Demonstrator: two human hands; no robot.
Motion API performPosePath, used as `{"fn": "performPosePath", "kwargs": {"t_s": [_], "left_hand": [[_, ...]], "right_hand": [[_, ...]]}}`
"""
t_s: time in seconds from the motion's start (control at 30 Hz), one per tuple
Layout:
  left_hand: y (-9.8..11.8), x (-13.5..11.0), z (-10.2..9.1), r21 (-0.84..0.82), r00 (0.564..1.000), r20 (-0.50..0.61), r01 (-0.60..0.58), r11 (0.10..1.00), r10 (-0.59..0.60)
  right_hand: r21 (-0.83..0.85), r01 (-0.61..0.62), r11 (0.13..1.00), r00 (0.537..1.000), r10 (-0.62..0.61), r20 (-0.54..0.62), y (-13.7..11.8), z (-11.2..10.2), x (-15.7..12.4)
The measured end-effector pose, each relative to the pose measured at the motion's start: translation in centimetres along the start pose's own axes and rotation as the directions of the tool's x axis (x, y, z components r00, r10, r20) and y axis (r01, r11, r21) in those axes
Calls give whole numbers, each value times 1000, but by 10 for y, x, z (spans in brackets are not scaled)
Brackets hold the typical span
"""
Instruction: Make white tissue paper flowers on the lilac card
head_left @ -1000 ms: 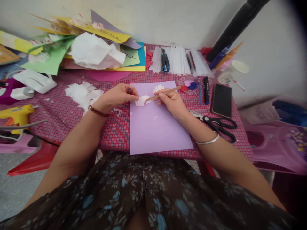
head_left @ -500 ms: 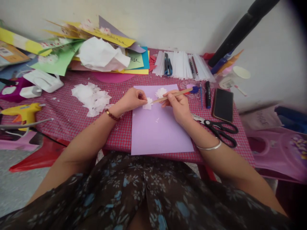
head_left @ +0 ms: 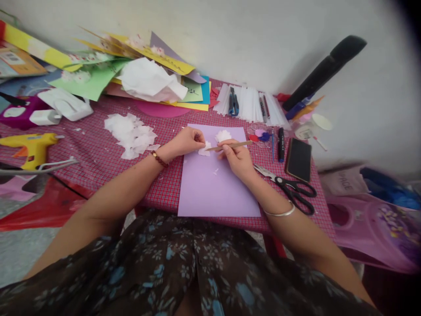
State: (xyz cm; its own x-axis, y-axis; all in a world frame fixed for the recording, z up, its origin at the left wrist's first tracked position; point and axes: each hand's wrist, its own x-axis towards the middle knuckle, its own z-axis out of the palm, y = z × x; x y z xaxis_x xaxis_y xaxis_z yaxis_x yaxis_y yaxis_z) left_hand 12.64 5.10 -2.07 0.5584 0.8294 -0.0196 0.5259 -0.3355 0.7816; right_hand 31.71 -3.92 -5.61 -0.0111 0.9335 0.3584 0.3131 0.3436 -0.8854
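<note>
My right hand (head_left: 239, 159) grips a flat wooden stick (head_left: 242, 144) like a pencil. The stick's tip touches or nearly touches a small white paper piece (head_left: 204, 152) on a purple sheet (head_left: 217, 197). From the other side, my left hand (head_left: 190, 139) pinches this piece at its edge with thumb and forefinger. Just beyond the fingers, a ruffled white paper flower (head_left: 223, 135) rests on the same sheet. A loose heap of thin white paper pieces (head_left: 129, 134) lies on the checked cloth, left of my left hand.
Black-handled scissors (head_left: 289, 186), a phone (head_left: 298, 159) and a black marker (head_left: 280, 145) lie to the right. White strips (head_left: 251, 105) bear a utility knife (head_left: 233, 102). A yellow glue gun (head_left: 29, 147) sits at left. Coloured cards and crumpled white paper (head_left: 149, 81) fill the back.
The wooden stick has swung from slanting upward to nearly level, its far end lowered. Both hands stay by the small paper piece. The whole view has shifted slightly.
</note>
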Motion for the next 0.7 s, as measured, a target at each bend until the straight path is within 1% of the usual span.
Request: {"fn": "performPosePath", "kwargs": {"t_s": [0.1,0.17,0.23,0.3,0.37,0.43,0.53,0.6,0.63,0.67,0.7], "left_hand": [[-1,1,0,-22,1000,-7,-7,1000,7],[-2,1,-1,-47,999,-27,-24,999,23],[-3,1,-5,-75,996,-74,-49,996,43],[-6,1,-9,-87,991,-124,-65,994,54],[-10,2,-14,-58,988,-147,-61,996,52],[-15,4,-16,-3,990,-133,-53,999,52],[-21,5,-16,56,994,-101,-46,997,52],[-22,5,-17,54,995,-77,-62,997,66],[-22,4,-19,35,995,-62,-74,997,76],[-22,3,-22,6,995,-51,-82,997,82],[-22,1,-27,-28,995,-48,-84,996,82]], "right_hand": [[-33,14,999,1000,-13,20,1,1,-1],[-74,45,996,998,-42,39,1,1,-1],[-129,104,986,993,-97,65,2,1,-2],[-192,189,963,979,-170,108,1,1,-4],[-261,279,924,955,-239,175,-1,0,-6],[-345,353,870,926,-273,259,-3,0,-9],[-480,428,766,889,-264,374,-7,-1,-12],[-527,453,719,877,-254,407,-8,-1,-14],[-524,453,721,877,-257,405,-8,-1,-14],[-502,442,744,884,-266,385,-8,-1,-14],[-460,413,786,899,-273,342,-8,-1,-14]]}}
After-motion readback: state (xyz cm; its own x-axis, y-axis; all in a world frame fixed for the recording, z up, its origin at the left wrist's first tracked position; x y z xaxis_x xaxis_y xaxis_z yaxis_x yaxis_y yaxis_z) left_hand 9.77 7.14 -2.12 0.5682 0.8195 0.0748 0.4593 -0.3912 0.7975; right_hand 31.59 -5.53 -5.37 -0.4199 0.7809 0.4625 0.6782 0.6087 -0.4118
